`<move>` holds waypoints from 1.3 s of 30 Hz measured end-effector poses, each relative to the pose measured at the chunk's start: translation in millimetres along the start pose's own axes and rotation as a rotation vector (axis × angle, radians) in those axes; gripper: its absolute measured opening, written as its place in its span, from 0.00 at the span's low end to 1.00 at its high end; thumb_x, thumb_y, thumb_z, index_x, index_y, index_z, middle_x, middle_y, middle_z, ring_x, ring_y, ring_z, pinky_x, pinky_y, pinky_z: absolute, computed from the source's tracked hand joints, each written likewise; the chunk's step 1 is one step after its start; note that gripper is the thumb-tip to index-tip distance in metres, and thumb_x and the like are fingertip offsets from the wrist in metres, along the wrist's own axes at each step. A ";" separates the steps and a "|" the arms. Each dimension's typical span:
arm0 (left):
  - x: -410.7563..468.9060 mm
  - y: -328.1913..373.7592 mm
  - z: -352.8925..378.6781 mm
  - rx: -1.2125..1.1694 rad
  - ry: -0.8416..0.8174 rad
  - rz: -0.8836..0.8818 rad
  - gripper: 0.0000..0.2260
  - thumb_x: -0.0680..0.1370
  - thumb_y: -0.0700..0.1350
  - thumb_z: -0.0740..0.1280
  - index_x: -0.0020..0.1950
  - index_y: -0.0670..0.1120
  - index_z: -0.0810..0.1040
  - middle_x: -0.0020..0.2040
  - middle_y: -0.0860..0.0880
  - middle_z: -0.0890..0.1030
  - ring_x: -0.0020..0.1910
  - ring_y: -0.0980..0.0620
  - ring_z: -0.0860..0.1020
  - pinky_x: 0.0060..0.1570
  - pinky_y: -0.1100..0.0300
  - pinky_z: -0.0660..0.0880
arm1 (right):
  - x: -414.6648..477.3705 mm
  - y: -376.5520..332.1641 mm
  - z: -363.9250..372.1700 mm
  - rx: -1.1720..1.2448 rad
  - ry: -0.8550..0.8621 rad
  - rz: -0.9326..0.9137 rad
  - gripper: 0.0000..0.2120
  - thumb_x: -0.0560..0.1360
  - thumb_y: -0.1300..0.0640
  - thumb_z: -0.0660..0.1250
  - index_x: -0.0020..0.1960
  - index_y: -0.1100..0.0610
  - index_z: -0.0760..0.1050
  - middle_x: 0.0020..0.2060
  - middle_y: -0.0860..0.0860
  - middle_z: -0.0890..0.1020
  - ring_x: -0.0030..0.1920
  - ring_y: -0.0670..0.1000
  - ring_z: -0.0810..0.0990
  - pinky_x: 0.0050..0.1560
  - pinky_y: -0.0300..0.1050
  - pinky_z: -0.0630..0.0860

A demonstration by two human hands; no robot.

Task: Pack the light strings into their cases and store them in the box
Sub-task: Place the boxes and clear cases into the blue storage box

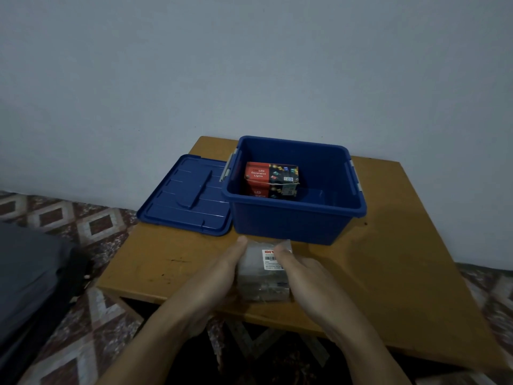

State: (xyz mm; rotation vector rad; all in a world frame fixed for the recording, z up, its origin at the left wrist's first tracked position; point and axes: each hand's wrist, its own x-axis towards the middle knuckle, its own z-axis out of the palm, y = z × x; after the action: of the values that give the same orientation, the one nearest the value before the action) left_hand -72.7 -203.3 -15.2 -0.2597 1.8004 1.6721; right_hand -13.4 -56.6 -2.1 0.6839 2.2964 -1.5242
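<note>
Sat at the middle of the low orange-brown wooden table [402, 245]: 1 deep blue plastic storage box [294, 218], open at the top, taken here as the landmark. Lay flat just left of that box, touching or nearly touching its left wall: a matching blue plastic lid [186, 198] with a moulded handle, overhanging the table's left edge. Stood inside the box, towards its left half: 1 red and dark cardboard case [270, 177] printed "LED Decorative Lights", tilted a little, with a thin pale cord across its front face. Rested on the table just in front of the box's near wall: 1 clear, frosted plastic case [261, 276] with a white barcode label, its contents too blurred to make out. Pressed against the left side of that clear case: the left hand [219, 276], fingers together and extended, thumb tip reaching almost to the box's near wall. Pressed against the right side of the same case: the right hand [308, 276], fingers together, thumb laid over the label. Clamped between the 2 palms, then, that case, with neither hand curled fully around it. Spread beneath the table, well below the box: a patterned red and white diamond floor covering [91, 226].
</note>
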 end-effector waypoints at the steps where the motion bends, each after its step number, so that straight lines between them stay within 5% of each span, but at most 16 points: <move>1: 0.9 -3.2 -0.7 -0.017 0.016 0.001 0.22 0.79 0.63 0.62 0.33 0.56 0.86 0.39 0.53 0.85 0.49 0.51 0.79 0.63 0.46 0.73 | -0.8 -0.9 -0.4 -0.043 0.012 0.005 0.30 0.76 0.28 0.49 0.57 0.46 0.80 0.53 0.47 0.83 0.53 0.48 0.80 0.61 0.54 0.75; 5: 3.5 -7.8 5.9 -0.104 0.019 0.040 0.18 0.75 0.65 0.62 0.38 0.60 0.88 0.46 0.50 0.87 0.54 0.47 0.82 0.65 0.46 0.73 | -2.2 -4.4 -0.7 -0.115 -0.009 -0.015 0.28 0.81 0.34 0.46 0.59 0.48 0.77 0.55 0.50 0.81 0.55 0.50 0.79 0.61 0.53 0.74; 10: -5.5 -6.4 10.1 -0.130 -0.037 0.047 0.19 0.83 0.55 0.56 0.47 0.49 0.84 0.38 0.49 0.87 0.36 0.54 0.85 0.40 0.56 0.75 | -2.4 -0.6 4.0 0.004 -0.018 0.031 0.31 0.75 0.27 0.51 0.59 0.46 0.81 0.52 0.46 0.85 0.54 0.47 0.82 0.63 0.52 0.75; 14: -12.7 -8.1 9.1 -0.165 -0.031 0.076 0.19 0.82 0.51 0.54 0.57 0.46 0.83 0.47 0.43 0.87 0.48 0.47 0.85 0.48 0.52 0.76 | -5.0 -2.1 1.6 0.053 -0.025 0.030 0.24 0.77 0.32 0.57 0.50 0.46 0.84 0.45 0.45 0.87 0.50 0.47 0.84 0.63 0.53 0.75; 18: -18.8 -7.6 11.2 -0.199 -0.060 0.069 0.16 0.83 0.50 0.56 0.54 0.45 0.82 0.42 0.45 0.87 0.48 0.46 0.83 0.45 0.54 0.76 | -10.4 -4.6 2.0 0.043 -0.025 0.031 0.24 0.76 0.31 0.57 0.53 0.46 0.83 0.46 0.45 0.87 0.51 0.47 0.84 0.63 0.54 0.76; 22: -32.1 8.6 8.5 -0.221 -0.062 0.159 0.13 0.83 0.46 0.57 0.47 0.44 0.78 0.30 0.49 0.85 0.32 0.52 0.84 0.29 0.64 0.77 | -24.2 -19.2 -4.3 0.078 -0.032 -0.024 0.24 0.77 0.30 0.58 0.58 0.45 0.80 0.51 0.45 0.85 0.53 0.46 0.83 0.64 0.53 0.75; 27: -51.7 74.7 4.2 -0.161 0.000 0.424 0.12 0.82 0.46 0.59 0.55 0.41 0.79 0.36 0.48 0.86 0.34 0.54 0.85 0.37 0.60 0.78 | -49.1 -83.3 -32.7 0.101 0.065 -0.292 0.18 0.79 0.35 0.58 0.46 0.46 0.78 0.46 0.48 0.84 0.50 0.49 0.83 0.60 0.52 0.78; 30: -44.7 131.9 8.1 -0.001 -0.025 0.521 0.16 0.79 0.53 0.61 0.55 0.44 0.81 0.48 0.43 0.86 0.48 0.47 0.85 0.51 0.55 0.81 | -32.3 -121.3 -62.0 0.127 0.161 -0.381 0.19 0.79 0.36 0.60 0.43 0.48 0.81 0.36 0.46 0.87 0.45 0.48 0.85 0.56 0.50 0.79; 33: -19.8 160.2 16.6 0.099 -0.095 0.438 0.13 0.77 0.53 0.59 0.46 0.44 0.75 0.31 0.45 0.78 0.34 0.47 0.78 0.43 0.56 0.77 | 6.5 -133.0 -86.0 0.113 0.128 -0.297 0.18 0.79 0.39 0.60 0.45 0.52 0.78 0.32 0.47 0.84 0.36 0.49 0.83 0.44 0.45 0.74; 35: 0.7 162.4 22.5 0.113 -0.121 0.308 0.11 0.79 0.48 0.57 0.44 0.43 0.73 0.25 0.48 0.77 0.35 0.47 0.78 0.47 0.54 0.79 | 37.8 -127.4 -91.9 0.039 0.066 -0.163 0.18 0.77 0.39 0.59 0.45 0.53 0.75 0.38 0.52 0.84 0.39 0.54 0.80 0.43 0.47 0.70; 39: 34.9 160.5 33.1 0.241 -0.086 0.065 0.13 0.77 0.42 0.56 0.57 0.40 0.74 0.44 0.40 0.82 0.44 0.42 0.81 0.39 0.54 0.80 | 81.8 -109.0 -90.8 -0.016 -0.044 0.029 0.20 0.78 0.41 0.59 0.50 0.56 0.77 0.43 0.55 0.85 0.37 0.54 0.81 0.40 0.46 0.73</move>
State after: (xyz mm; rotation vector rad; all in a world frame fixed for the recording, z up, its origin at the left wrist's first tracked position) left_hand -178.0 -135.9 96.4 -0.0240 1.9406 1.4676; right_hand -140.0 9.7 77.8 0.6694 2.2546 -1.4914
